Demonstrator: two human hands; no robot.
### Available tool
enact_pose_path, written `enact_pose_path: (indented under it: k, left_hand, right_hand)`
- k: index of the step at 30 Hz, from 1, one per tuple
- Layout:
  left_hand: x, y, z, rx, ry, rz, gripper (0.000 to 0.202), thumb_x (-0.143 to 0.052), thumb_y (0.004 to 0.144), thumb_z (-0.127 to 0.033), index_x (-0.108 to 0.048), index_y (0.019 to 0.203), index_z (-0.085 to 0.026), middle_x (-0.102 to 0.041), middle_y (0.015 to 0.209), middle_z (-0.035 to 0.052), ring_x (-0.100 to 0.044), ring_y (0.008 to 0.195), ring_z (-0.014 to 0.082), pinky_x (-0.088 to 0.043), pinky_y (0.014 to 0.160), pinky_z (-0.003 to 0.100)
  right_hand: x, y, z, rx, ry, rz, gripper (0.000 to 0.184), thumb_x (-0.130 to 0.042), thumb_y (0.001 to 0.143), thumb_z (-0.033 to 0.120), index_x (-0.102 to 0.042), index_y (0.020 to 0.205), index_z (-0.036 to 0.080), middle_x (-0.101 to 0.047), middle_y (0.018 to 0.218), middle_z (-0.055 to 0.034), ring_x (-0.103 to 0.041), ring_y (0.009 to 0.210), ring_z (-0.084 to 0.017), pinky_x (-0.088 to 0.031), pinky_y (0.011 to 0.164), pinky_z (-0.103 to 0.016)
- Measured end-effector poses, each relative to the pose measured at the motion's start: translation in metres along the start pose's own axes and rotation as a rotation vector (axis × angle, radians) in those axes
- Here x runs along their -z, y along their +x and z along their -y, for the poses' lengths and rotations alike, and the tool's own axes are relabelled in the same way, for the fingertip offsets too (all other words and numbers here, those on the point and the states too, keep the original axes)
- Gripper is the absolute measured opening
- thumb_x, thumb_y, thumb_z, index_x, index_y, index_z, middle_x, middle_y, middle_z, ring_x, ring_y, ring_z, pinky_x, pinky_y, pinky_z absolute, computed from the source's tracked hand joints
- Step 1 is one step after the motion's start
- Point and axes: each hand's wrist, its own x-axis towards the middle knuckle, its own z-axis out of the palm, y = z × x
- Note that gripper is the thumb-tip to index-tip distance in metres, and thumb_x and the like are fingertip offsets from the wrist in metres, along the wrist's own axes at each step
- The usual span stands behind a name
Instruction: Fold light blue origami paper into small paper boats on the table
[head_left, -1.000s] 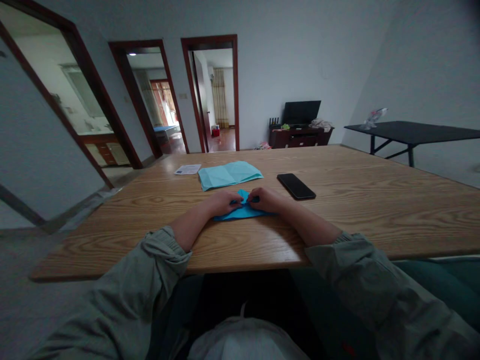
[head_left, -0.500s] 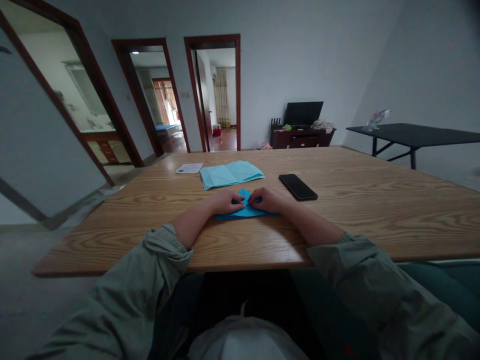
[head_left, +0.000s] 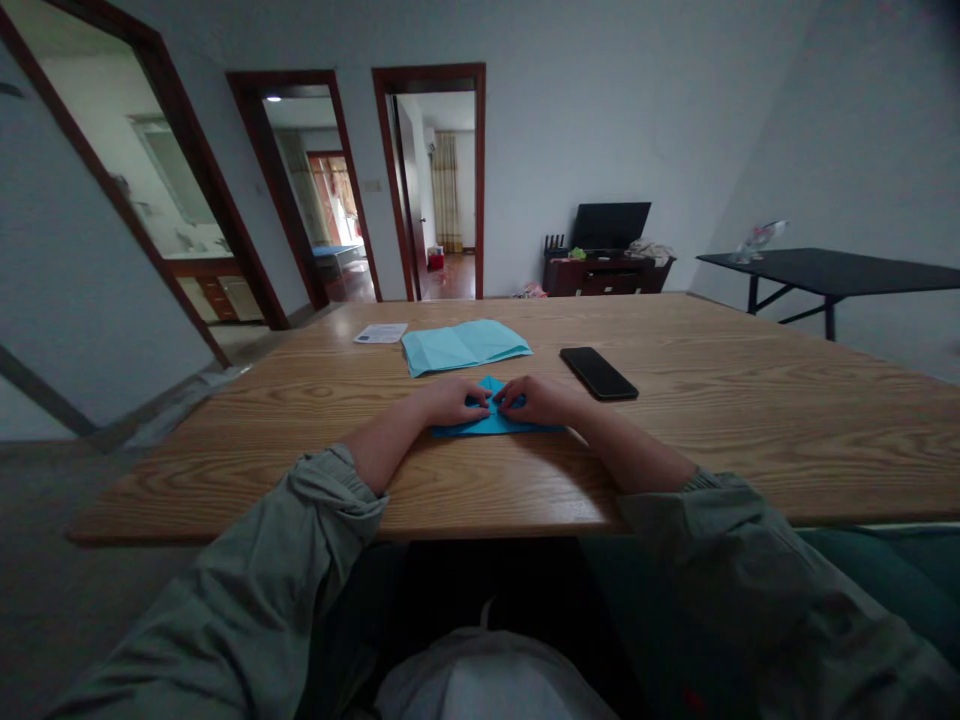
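Left hand [head_left: 450,402] and right hand [head_left: 540,400] pinched folded blue paper [head_left: 487,425] on a wooden table [head_left: 750,450], paler blue paper [head_left: 465,347] at 12 o'clock, black phone [head_left: 598,373] at 1 o'clock, printed slip [head_left: 379,333] at 11 o'clock, its writing unreadable

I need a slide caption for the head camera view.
Left hand and right hand hold folded blue paper on a wooden table, near a pale blue sheet and black smartphone.

"What's around the sheet of paper [head_left: 465,347]?"

"A leaflet [head_left: 380,333] left of it, a phone [head_left: 598,373] right of it, a folded paper [head_left: 465,429] just before it, all on the table [head_left: 757,440]."

"And behind it?"

"A cabinet [head_left: 607,280], past the table's far edge."
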Motion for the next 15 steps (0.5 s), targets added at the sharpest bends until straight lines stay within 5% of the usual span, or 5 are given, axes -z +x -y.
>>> enact_pose_path:
  k: [15]
  left_hand:
    - [0.000,0.000,-0.006,-0.107,0.014,0.034,0.034,-0.050,0.084,-0.036,-0.066,0.112,-0.025,-0.056,0.128,0.0007,-0.055,0.111,0.0174,-0.037,0.098,0.024]
  right_hand:
    - [0.003,-0.002,0.003,-0.077,0.015,-0.003,0.020,-0.060,0.074,0.027,-0.075,0.086,0.022,-0.072,0.084,-0.0010,-0.062,0.072,-0.016,-0.045,0.068,-0.024]
